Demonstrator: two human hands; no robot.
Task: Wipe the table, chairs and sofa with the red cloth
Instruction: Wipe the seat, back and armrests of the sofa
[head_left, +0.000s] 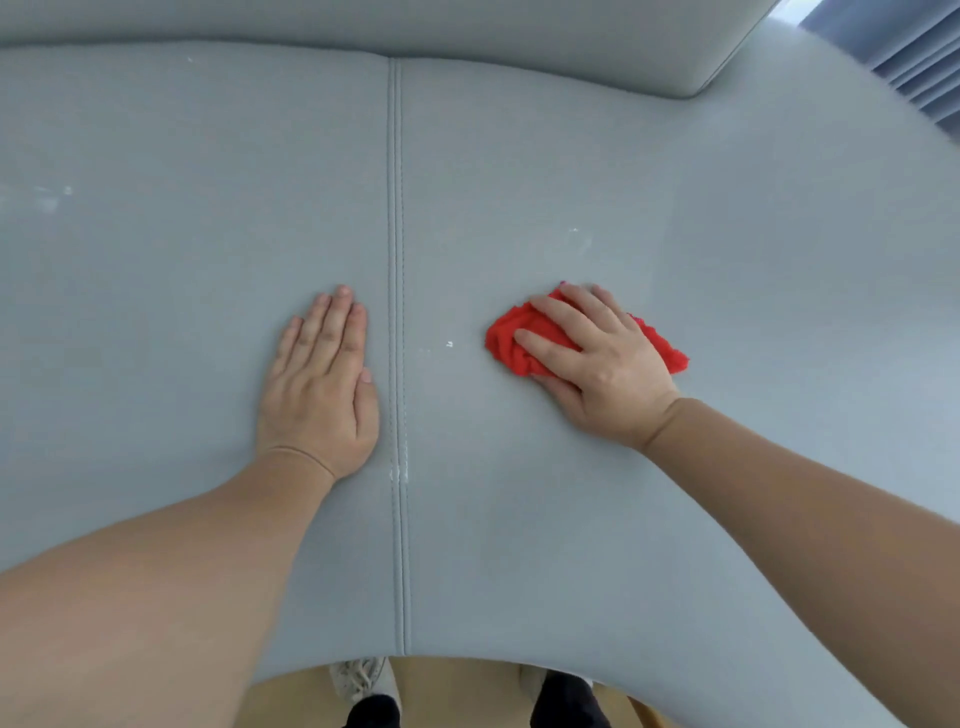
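Faint white smudges (52, 195) sit at the far left of the grey sofa (727, 260) seat. Left grip (319, 384), a bare hand, lies flat and palm down on the seat with fingers straight and together. It is released, holds nothing, and sits just left of the centre seam (399, 234). The seam is double-stitched and runs from the backrest down to the front edge, with whitish scuffing on it near the left wrist. A few white specks (450, 344) lie on the seat between the seam and the cloth.

The red cloth (501, 358) is bunched on the right half of the seat, right of the seam, touching the upholstery. Right grip (597, 364) is on top of it, fingers spread over the wad and thumb tucked against its near edge, grasping the cloth and pressing it to the seat. A red edge sticks out past the far side of the hand. More pale marks (576, 236) show above the cloth.

A backrest cushion (467, 26) runs along the top. A blue-grey curtain (904, 52) is in the top right corner. Along the bottom edge are a light shoe (361, 678) and wood-toned floor (457, 696).
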